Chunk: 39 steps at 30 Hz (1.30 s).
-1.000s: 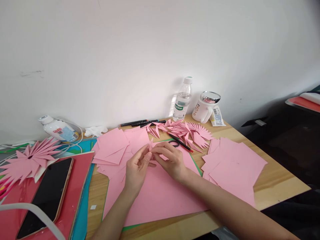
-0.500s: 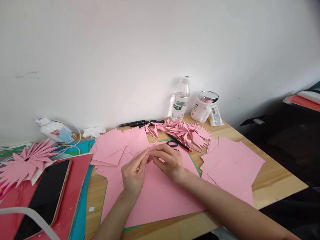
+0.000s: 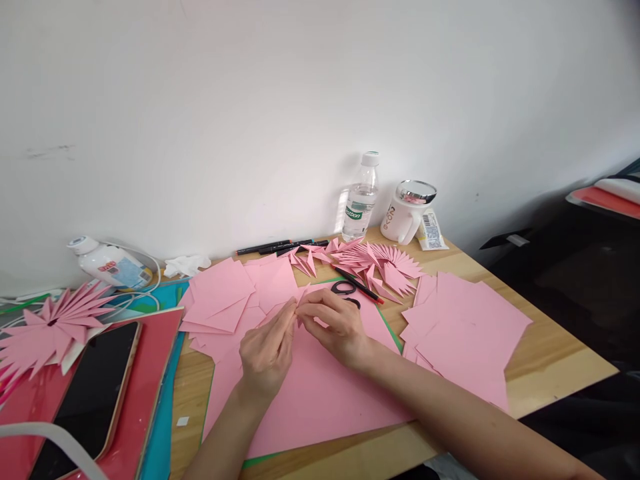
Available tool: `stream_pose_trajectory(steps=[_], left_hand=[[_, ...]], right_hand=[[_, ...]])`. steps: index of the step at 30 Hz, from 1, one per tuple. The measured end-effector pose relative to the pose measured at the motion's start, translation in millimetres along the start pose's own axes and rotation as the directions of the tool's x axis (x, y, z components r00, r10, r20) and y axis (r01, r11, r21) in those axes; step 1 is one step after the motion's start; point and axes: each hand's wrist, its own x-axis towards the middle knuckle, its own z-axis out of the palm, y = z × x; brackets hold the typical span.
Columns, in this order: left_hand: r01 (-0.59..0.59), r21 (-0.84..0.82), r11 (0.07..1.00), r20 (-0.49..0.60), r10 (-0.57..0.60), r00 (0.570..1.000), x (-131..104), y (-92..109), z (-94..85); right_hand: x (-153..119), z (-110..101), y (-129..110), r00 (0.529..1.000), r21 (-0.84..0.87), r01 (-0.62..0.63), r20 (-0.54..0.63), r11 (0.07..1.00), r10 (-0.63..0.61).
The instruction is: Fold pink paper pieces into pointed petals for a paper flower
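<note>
My left hand [image 3: 267,345] and my right hand [image 3: 334,327] meet above a large pink sheet [image 3: 330,407]. Between their fingertips they pinch a small folded piece of pink paper [image 3: 303,292], mostly hidden by the fingers. Black-handled scissors [image 3: 345,288] lie just beyond my right hand, partly covered by it, with a black pen [image 3: 367,290] across them. Left of my hands is a loose stack of pink paper squares [image 3: 220,293]. Behind, folded pink pieces [image 3: 310,257] lie beside a fan-like ring of joined pink folds [image 3: 385,260].
More pink sheets [image 3: 470,333] spread on the right. A water bottle [image 3: 360,200] and white mug [image 3: 407,213] stand by the wall. At left are a phone [image 3: 90,400], a pink paper pinwheel shape [image 3: 55,323], and a white bottle [image 3: 107,263] lying tilted. Several black pens [image 3: 280,247] lie behind.
My left hand has turned slightly, its back now more toward me, and its fingers lie closer together. The right hand has barely moved; both still pinch the folded paper.
</note>
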Motion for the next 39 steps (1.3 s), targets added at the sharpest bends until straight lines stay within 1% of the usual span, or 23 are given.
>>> stream_pose_trajectory(steps=[2,5,9,12,14,15,16,17,19,20,21,22,23,24,25,27,29,31,33,34,36,39], left_hand=[[-0.031,0.034,0.999,0.007,0.031,0.999,3,1,-2.1],[-0.011,0.032,0.999,0.046,0.009,0.999,5,3,-5.1],[0.109,-0.048,0.993,0.077,-0.105,0.992,4,2,-5.4],[0.202,-0.136,0.970,0.045,-0.198,0.979,4,3,-3.0],[0.288,-0.201,0.936,0.047,-0.285,0.957,4,5,-1.7],[0.349,-0.239,0.906,0.062,-0.345,0.937,5,7,-1.3],[0.421,-0.279,0.863,0.083,-0.415,0.906,5,8,-1.2],[0.498,-0.316,0.807,0.107,-0.491,0.864,6,8,-1.3],[0.645,-0.369,0.670,0.177,-0.630,0.756,8,8,-1.7],[0.700,-0.387,0.600,0.219,-0.678,0.702,9,7,-1.9],[0.744,-0.401,0.534,0.270,-0.707,0.653,10,7,-2.1],[0.777,-0.412,0.477,0.329,-0.717,0.614,11,5,-2.4],[0.800,-0.418,0.431,0.389,-0.711,0.586,13,4,-2.6],[0.815,-0.421,0.399,0.441,-0.695,0.568,14,3,-2.9],[0.824,-0.420,0.381,0.479,-0.678,0.558,16,2,-3.2],[0.831,-0.418,0.368,0.511,-0.661,0.549,18,1,-3.7],[0.841,-0.432,0.325,0.513,-0.678,0.526,18,0,-3.8],[0.858,-0.463,0.224,0.543,-0.693,0.474,17,-1,-3.1],[0.865,-0.493,0.098,0.598,-0.683,0.418,17,-2,-2.0],[0.862,-0.506,0.038,0.626,-0.672,0.397,17,-2,-1.4],[0.847,-0.529,-0.056,0.667,-0.645,0.373,18,-1,-0.5],[0.828,-0.546,-0.125,0.702,-0.608,0.371,19,1,-0.1]], right_hand=[[0,1,-1,0.999,0.051,-0.033,-0.015,0.998,0.034],[2,1,-2,0.991,0.138,-0.125,-0.024,0.983,0.129],[5,-1,-1,0.975,0.220,-0.217,-0.002,0.951,0.223],[7,-2,-1,0.972,0.222,-0.220,-0.028,0.950,0.232],[8,-3,-2,0.973,0.203,-0.208,-0.059,0.957,0.223],[8,-4,-3,0.974,0.191,-0.201,-0.070,0.961,0.218],[9,-4,-3,0.974,0.178,-0.194,-0.079,0.965,0.211],[9,-5,-3,0.976,0.163,-0.187,-0.085,0.969,0.203],[8,-5,-2,0.980,0.128,-0.165,-0.094,0.978,0.178],[8,-4,-1,0.982,0.111,-0.150,-0.098,0.982,0.161],[7,-4,0,0.985,0.093,-0.130,-0.098,0.987,0.139],[6,-3,1,0.989,0.075,-0.108,-0.093,0.991,0.115],[4,-2,2,0.992,0.058,-0.085,-0.085,0.995,0.090],[3,-2,3,0.995,0.046,-0.068,-0.076,0.997,0.071],[2,-1,4,0.996,0.042,-0.057,-0.065,0.998,0.060],[1,0,6,0.997,0.067,-0.068,-0.043,0.995,0.071],[1,0,7,0.989,0.145,-0.142,-0.017,0.979,0.146],[1,1,8,0.958,0.292,-0.284,0.042,0.913,0.284],[2,2,8,0.896,0.452,-0.437,0.148,0.777,0.418],[2,2,8,0.862,0.507,-0.499,0.205,0.703,0.464],[2,3,8,0.796,0.541,-0.596,0.295,0.594,0.529],[2,4,8,0.713,0.513,-0.691,0.365,0.509,0.599]])
